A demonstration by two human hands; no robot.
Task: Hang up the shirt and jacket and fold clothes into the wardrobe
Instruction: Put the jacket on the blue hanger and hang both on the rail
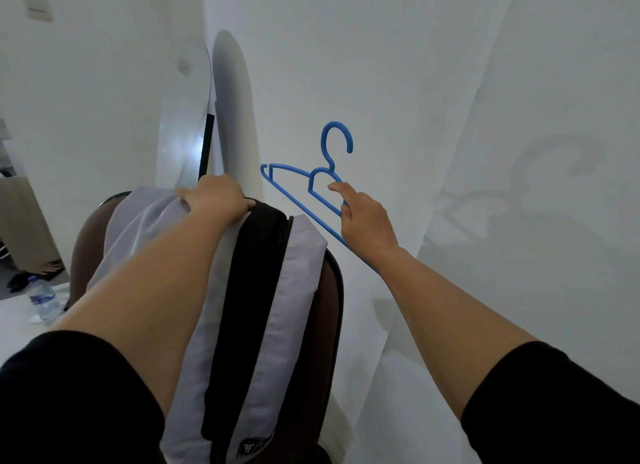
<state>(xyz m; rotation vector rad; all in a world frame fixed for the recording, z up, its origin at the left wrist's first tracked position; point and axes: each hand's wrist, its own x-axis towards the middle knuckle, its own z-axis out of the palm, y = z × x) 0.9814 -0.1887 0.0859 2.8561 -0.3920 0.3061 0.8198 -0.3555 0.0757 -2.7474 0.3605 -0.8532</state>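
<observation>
left hand (216, 195) closed on jacket (249, 290) draped over chair (334, 290) | right hand (363, 218) pinching blue hanger (311, 186) beside it | risk — one-handed lift lets jacket slide off

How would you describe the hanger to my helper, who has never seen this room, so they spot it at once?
Start at the brown chair by the white wall, with a grey and black jacket draped over its back. Just right of the chair top, the right hand holds the hanger up against the wall. It is thin plastic and the only bright blue thing in view.
</observation>
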